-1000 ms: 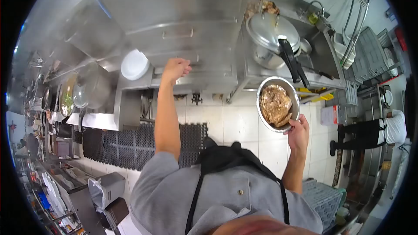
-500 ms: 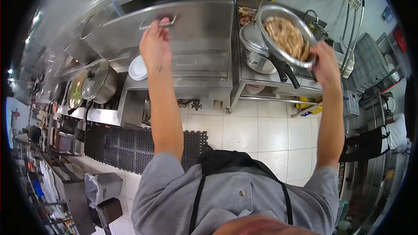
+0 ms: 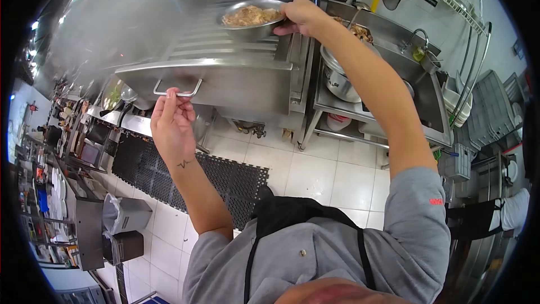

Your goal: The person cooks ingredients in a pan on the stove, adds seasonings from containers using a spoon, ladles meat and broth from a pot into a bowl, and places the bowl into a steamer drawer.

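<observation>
My left hand point(image 3: 174, 118) has its fingers closed round the metal handle point(image 3: 194, 90) on the front panel point(image 3: 230, 84) of a large stainless steel unit. Behind that panel, a slatted metal surface point(image 3: 208, 42) shows inside the unit. My right hand point(image 3: 298, 17) grips the right rim of a stainless steel bowl point(image 3: 247, 35). Pale brown, shredded-looking food point(image 3: 250, 16) fills the bowl, which is over the slats. I cannot tell whether the bowl touches them.
To the right, a lidded steel pot point(image 3: 340, 81) stands on a counter beside a sink point(image 3: 416, 87). A black perforated mat point(image 3: 219, 183) covers part of the tiled floor. Bins point(image 3: 126, 214) stand at lower left. At far right is another person point(image 3: 512, 211).
The front panel has come down and toward me with my left hand on its handle, exposing the slats. My right hand has carried the bowl left, from above the pot into the unit's opening.
</observation>
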Available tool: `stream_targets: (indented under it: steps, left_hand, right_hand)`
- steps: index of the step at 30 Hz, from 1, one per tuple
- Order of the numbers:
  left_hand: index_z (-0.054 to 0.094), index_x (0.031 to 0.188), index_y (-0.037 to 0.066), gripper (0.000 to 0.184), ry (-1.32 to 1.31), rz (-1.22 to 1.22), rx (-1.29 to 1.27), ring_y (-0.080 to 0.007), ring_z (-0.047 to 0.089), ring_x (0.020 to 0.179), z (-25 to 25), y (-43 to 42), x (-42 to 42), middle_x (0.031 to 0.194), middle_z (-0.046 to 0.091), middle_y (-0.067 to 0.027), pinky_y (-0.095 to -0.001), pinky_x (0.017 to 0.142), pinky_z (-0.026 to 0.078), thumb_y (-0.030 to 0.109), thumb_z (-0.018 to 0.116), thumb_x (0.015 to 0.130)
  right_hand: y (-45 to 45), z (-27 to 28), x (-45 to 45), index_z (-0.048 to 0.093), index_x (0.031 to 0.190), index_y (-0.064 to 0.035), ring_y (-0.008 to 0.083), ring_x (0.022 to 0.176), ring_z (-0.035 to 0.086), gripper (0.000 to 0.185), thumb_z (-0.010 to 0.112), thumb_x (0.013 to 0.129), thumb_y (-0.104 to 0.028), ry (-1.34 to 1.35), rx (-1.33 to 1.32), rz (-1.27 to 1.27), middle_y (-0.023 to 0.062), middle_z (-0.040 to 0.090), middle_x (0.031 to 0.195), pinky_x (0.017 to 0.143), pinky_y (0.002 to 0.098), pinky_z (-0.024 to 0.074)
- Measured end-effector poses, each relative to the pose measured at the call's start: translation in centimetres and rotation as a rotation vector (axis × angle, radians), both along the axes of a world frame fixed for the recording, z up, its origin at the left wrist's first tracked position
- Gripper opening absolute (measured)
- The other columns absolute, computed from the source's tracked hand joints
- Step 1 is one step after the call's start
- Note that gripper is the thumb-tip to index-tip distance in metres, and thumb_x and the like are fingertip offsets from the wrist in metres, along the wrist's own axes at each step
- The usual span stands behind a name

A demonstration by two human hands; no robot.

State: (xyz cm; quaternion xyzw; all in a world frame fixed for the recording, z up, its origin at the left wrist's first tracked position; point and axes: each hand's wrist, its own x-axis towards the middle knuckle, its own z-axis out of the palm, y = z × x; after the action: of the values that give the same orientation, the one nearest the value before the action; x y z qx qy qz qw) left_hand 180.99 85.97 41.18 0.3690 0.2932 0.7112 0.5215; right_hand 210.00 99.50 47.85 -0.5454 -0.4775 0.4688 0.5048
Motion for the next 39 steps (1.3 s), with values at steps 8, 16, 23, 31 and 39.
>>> stream_targets:
  steps: [8,16,23,31,39]
  left_hand:
    - [0.057,0.097,-0.003,0.016,0.002,-0.067,-0.002,-0.0136,0.053,0.071,0.0,4.9,-0.1,0.083,0.06,-0.0099,-0.0252,0.06,0.041,0.013,0.056,0.096]
    - [0.058,0.095,-0.002,0.013,0.038,-0.285,0.008,-0.0147,0.057,0.072,-0.8,20.7,5.3,0.088,0.065,-0.0149,-0.0244,0.063,0.045,0.011,0.058,0.094]
    - [0.056,0.102,-0.001,0.016,0.138,-0.307,-0.064,-0.0149,0.057,0.072,-0.9,32.5,10.6,0.094,0.066,-0.0158,-0.0256,0.064,0.048,0.014,0.054,0.096]
    - [0.053,0.102,-0.001,0.03,0.364,0.174,-0.166,-0.0139,0.054,0.066,-10.6,29.4,11.4,0.084,0.065,-0.0136,-0.0259,0.057,0.044,0.028,0.054,0.096]
    - [0.056,0.092,0.001,0.014,-0.311,-0.409,-0.24,-0.0113,0.046,0.06,-16.5,27.2,12.5,0.087,0.064,-0.0087,-0.0273,0.056,0.038,0.015,0.056,0.094]
  right_hand:
    - [-6.7,-1.8,3.7,0.041,0.116,0.0049,0.0243,0.061,0.067,0.026,0.046,0.096,-0.01,-0.084,0.371,-0.166,0.0161,0.063,0.08,0.055,0.0336,0.0552]
    - [-25.9,-19.2,9.6,0.043,0.112,-0.0028,0.019,0.053,0.061,0.017,0.046,0.097,-0.009,-0.047,-0.028,-0.307,0.0126,0.059,0.07,0.047,0.0323,0.0541]
    - [-42.3,-34.5,8.1,0.044,0.11,-0.001,0.0246,0.05,0.063,0.02,0.05,0.095,-0.013,0.12,-0.56,-0.507,0.019,0.062,0.07,0.043,0.0331,0.0537]
    - [-45.7,-36.6,5.4,0.052,0.102,0.0004,0.0214,0.05,0.063,0.018,0.052,0.095,-0.016,-0.075,-0.751,-0.518,0.0149,0.062,0.069,0.043,0.0304,0.0517]
    - [-40.6,-34.7,1.5,0.054,0.105,0.0035,0.019,0.05,0.063,0.021,0.054,0.092,-0.013,-0.138,-0.768,-0.533,0.0155,0.064,0.071,0.041,0.0292,0.0503]
